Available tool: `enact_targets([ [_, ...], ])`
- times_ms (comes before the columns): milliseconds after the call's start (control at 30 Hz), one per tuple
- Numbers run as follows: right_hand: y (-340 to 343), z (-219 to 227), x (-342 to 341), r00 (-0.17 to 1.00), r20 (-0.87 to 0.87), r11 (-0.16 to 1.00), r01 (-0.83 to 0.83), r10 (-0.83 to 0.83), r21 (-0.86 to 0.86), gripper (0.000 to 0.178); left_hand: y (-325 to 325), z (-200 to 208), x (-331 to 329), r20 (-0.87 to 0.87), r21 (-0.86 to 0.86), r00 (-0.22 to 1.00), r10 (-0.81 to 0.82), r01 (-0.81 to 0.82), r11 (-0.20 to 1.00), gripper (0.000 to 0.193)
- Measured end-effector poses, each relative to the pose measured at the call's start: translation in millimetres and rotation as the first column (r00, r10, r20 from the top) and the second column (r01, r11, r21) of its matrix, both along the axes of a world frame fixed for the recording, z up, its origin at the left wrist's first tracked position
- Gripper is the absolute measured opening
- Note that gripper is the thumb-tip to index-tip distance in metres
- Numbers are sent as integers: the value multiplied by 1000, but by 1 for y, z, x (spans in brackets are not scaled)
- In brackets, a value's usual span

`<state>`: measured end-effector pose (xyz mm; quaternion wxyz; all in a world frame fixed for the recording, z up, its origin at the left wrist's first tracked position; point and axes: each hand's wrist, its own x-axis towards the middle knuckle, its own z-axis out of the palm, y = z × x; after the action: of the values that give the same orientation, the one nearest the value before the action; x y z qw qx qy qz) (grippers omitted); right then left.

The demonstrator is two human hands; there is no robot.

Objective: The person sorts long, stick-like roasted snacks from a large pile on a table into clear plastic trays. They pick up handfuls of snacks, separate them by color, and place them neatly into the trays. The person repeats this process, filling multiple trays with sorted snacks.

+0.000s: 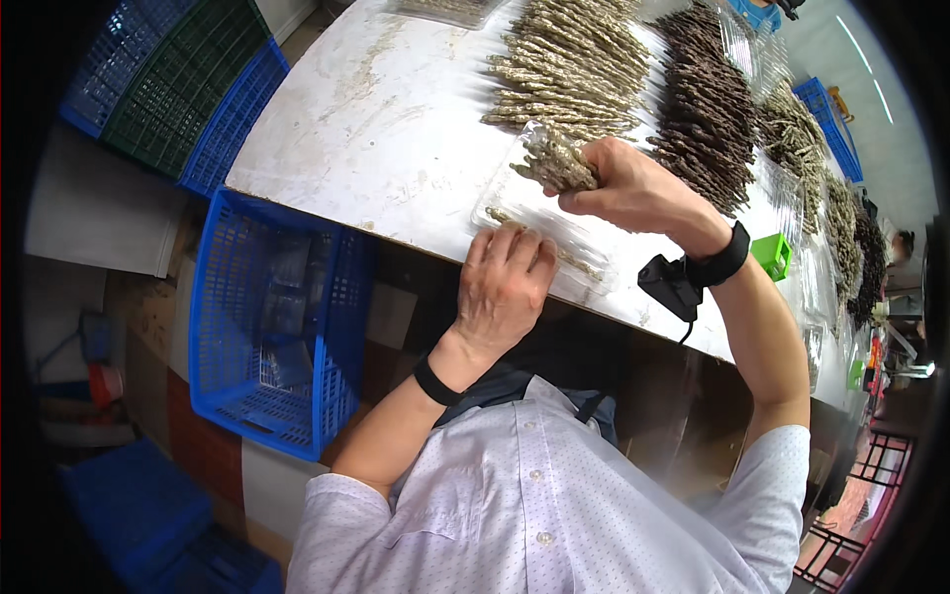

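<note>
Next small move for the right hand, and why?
Probably lower the bundle of pale twig-like sticks into the clear plastic container: the right hand grips the bundle at its far side, and the left hand is at its near edge.

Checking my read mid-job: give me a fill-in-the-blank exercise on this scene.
1. The bundle of pale, knobbly sticks is in the ____ hand.
2. The shallow, transparent tray by the left hand is made of ____.
3. Long, dark brown sticks lie to the ____ of the leftmost pile of pale sticks.
4. The open, perforated crate at the near edge of the white table is coloured ____.
Missing words: right; plastic; right; blue.
</note>
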<state>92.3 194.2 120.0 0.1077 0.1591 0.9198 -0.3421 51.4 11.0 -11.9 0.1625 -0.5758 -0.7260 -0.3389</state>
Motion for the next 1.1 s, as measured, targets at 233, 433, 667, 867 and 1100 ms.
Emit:
enact_targets([
  [233,3,-10,5,980,-198,1000,0,2,5,27,-2,9,9,-30,-71,990,140,-142,987,26],
  [433,-1,-2,8,987,-155,993,-19,37,113,21,-2,6,5,-3,-77,996,94,-93,993,26],
  [667,-4,-21,17,973,-153,967,-140,174,213,18,-1,4,5,-7,-43,995,99,-99,994,26],
  [867,2,-54,15,934,-209,933,-226,289,280,19,1,6,5,49,36,995,91,-93,995,26],
  [1100,0,-55,7,983,-78,983,-159,166,87,22,0,2,5,54,58,996,67,-70,996,24],
])
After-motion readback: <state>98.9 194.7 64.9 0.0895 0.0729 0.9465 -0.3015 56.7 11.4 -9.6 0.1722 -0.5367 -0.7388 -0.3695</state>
